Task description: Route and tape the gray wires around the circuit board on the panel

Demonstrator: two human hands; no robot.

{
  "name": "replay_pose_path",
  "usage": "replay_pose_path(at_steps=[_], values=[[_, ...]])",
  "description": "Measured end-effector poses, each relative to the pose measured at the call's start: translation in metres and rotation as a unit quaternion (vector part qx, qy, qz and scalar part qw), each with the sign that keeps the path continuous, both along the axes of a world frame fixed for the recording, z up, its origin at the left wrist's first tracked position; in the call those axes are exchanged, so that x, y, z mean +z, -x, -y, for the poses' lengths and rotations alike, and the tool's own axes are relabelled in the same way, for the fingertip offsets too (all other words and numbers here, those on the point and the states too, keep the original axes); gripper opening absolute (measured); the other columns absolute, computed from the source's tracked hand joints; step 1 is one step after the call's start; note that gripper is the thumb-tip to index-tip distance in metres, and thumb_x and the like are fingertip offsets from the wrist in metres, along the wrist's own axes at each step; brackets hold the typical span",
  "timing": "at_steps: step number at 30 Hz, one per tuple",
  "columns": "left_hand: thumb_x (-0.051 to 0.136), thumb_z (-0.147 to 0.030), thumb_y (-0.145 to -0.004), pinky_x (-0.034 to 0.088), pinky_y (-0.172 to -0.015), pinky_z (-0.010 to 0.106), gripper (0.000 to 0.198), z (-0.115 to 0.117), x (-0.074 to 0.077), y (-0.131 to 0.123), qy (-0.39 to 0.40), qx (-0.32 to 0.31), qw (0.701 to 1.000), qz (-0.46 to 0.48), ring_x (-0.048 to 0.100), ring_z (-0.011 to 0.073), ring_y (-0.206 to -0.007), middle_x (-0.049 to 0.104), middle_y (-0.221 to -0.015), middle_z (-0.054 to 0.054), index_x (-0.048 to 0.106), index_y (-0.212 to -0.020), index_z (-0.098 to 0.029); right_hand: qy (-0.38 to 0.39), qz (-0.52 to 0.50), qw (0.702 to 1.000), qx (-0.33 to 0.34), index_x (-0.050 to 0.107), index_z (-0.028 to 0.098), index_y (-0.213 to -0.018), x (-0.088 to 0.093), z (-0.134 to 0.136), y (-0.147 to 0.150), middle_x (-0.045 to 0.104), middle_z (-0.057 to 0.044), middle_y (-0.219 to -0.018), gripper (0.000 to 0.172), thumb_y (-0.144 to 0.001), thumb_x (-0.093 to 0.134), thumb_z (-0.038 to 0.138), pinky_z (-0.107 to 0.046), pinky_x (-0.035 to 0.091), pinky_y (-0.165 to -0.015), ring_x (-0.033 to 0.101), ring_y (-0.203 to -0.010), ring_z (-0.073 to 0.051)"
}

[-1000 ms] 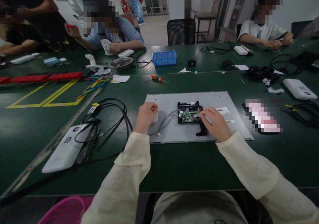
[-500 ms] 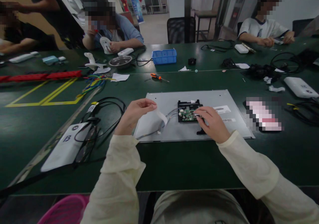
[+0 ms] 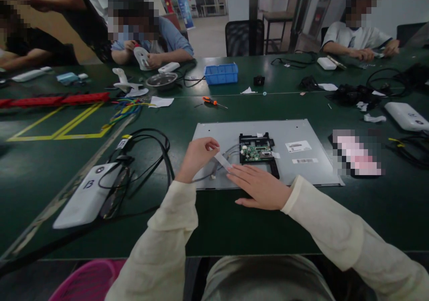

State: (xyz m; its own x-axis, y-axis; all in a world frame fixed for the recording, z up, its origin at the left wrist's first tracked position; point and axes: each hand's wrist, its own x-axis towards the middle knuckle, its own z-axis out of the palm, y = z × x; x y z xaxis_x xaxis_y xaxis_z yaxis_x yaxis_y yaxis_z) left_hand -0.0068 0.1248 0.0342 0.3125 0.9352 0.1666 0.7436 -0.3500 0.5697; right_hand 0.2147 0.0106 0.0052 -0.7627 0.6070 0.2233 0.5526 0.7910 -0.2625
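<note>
My left hand [image 3: 201,156] pinches one end of a whitish strip of tape [image 3: 222,160] above the left part of a flat grey metal panel [image 3: 288,130]. With its fingers stretched out, my right hand [image 3: 258,187] lies over the panel's front edge, fingertips at the strip's other end. Behind the right hand, a green circuit board [image 3: 256,152] sits in a black plastic frame [image 3: 275,170] on the panel. Grey cables [image 3: 231,149] run from the board to the left, passing under the strip. A small white piece [image 3: 275,155] sticks at the board's right side.
An orange screwdriver [image 3: 210,101] and a blue basket [image 3: 221,74] lie beyond the panel. To the right is a phone [image 3: 357,153]. On the left, a white power bank [image 3: 87,194] lies with black cables [image 3: 167,149]. Other people sit across the table.
My right hand has left the circuit board and moved left and nearer, its fingers now straight at the tape's end. My left hand has shifted slightly right, still holding the tape.
</note>
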Motion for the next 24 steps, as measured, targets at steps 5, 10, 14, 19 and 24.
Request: replay_pose_path(at_steps=[5,10,14,19,24], values=[[0.061,-0.022,-0.076,0.046,-0.079,0.031,0.022,0.007,0.001,-0.008,-0.072,-0.037,0.997,-0.022,0.058,0.016,-0.08,0.066,-0.098,0.004,0.065,-0.097,-0.018,0.026,0.0,1.0,-0.012,0.039,0.01,-0.143,-0.001,-0.001,0.0,0.04,-0.016,-0.15,0.066,-0.094,0.039,0.055,-0.045,0.033,-0.113,0.036,-0.139,-0.027],[0.055,-0.024,-0.084,0.044,-0.079,0.03,0.01,0.019,0.017,-0.017,-0.09,-0.162,0.981,-0.064,0.056,0.0159,-0.082,0.058,-0.092,0.003,0.059,-0.092,-0.018,0.021,-0.014,1.0,-0.014,0.046,0.008,-0.137,0.002,0.0,0.0,0.043,-0.017,-0.147,0.061,-0.095,0.039,0.052,-0.043,0.034,-0.112,0.038,-0.137,-0.027],[0.054,-0.026,-0.085,0.041,-0.07,0.027,0.009,0.019,0.015,-0.016,-0.004,-0.25,0.96,-0.127,0.053,0.0154,-0.075,0.056,-0.081,0.002,0.057,-0.084,-0.018,0.037,-0.014,0.999,-0.01,0.045,0.008,-0.138,0.004,0.0,-0.002,0.041,-0.017,-0.149,0.062,-0.095,0.04,0.052,-0.044,0.033,-0.113,0.037,-0.138,-0.027],[0.056,-0.029,-0.082,0.04,-0.07,0.026,0.011,0.009,-0.001,-0.009,0.033,-0.267,0.954,-0.134,0.053,0.0157,-0.076,0.057,-0.081,0.002,0.055,-0.082,-0.018,0.065,-0.009,0.998,-0.007,0.041,0.009,-0.143,0.005,0.0,-0.004,0.036,-0.016,-0.152,0.066,-0.094,0.039,0.054,-0.044,0.031,-0.115,0.035,-0.14,-0.026],[0.058,-0.033,-0.08,0.041,-0.072,0.028,0.017,0.006,-0.006,-0.007,0.045,-0.259,0.957,-0.121,0.053,0.0168,-0.079,0.057,-0.086,0.002,0.056,-0.086,-0.018,0.08,-0.007,0.997,-0.003,0.037,0.009,-0.145,0.006,0.002,-0.007,0.033,-0.016,-0.154,0.068,-0.094,0.038,0.054,-0.045,0.029,-0.116,0.031,-0.142,-0.026]])
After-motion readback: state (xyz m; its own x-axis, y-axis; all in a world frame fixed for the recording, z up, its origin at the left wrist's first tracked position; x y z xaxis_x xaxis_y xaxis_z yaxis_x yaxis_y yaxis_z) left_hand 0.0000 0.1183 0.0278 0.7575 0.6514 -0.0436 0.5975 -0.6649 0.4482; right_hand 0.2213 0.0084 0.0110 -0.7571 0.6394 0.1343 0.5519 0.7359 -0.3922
